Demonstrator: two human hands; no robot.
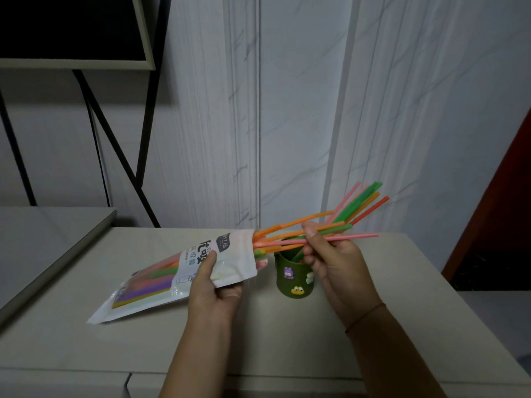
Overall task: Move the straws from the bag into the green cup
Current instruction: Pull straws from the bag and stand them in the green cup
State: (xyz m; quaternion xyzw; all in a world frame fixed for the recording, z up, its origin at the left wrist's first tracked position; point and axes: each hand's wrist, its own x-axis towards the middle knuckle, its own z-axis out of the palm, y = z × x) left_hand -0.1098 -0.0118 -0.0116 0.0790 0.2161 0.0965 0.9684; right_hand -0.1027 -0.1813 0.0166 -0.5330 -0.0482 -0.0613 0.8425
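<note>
— So, where is the bag [184, 278] now?

— It is in the left hand [214, 285], tilted, with its lower corner on the table [86, 349]. The thumb presses on the front of the bag and the other fingers are curled under it.

— And the straws [330, 222]?

— Many of them stick out from the open mouth of the bag, in orange, pink and green colours. They spread like a fan above the green cup [293, 278]. More straws are inside the bag, also purple ones.

— What does the right hand [334, 259] do?

— Its fingers are closed around several straws, just above the cup. One green straw seems to reach into the cup, but I cannot tell this surely.

— Where does the cup stand?

— Upright on the table, between the two hands, with small cartoon stickers [297, 290] on its side.
</note>
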